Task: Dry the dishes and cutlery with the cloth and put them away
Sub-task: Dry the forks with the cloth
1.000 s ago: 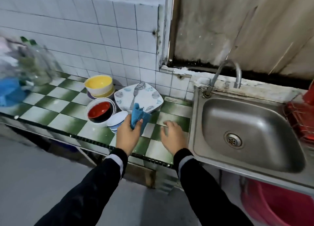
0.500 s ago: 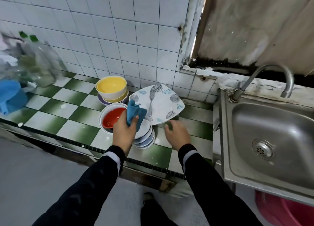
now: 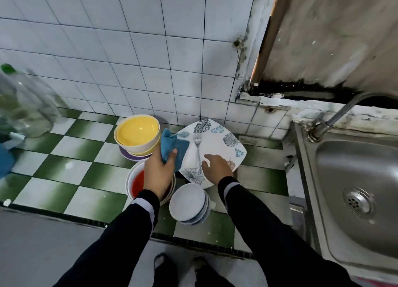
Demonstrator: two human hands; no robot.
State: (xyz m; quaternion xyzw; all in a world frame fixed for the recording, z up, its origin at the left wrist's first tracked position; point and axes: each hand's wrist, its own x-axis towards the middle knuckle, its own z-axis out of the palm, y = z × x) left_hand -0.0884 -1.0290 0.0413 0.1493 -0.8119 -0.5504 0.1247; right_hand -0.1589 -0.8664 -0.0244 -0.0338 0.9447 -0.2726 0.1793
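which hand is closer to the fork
Right. The right hand is just right of the fork; the left hand, gripping the cloth, is farther off, left of the plate.

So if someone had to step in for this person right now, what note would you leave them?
Hands: the left hand grips the blue cloth, above the red bowl. The right hand is open and empty, over the plate beside the fork's handle.
Things: the fork lies on the plate by the wall. The yellow bowl tops a stack to its left, and the white bowls are stacked near the front edge of the counter.
Done: nothing visibly put away; I cannot tell what is dry.
Left: dry the fork, plate and bowls, then put them away.
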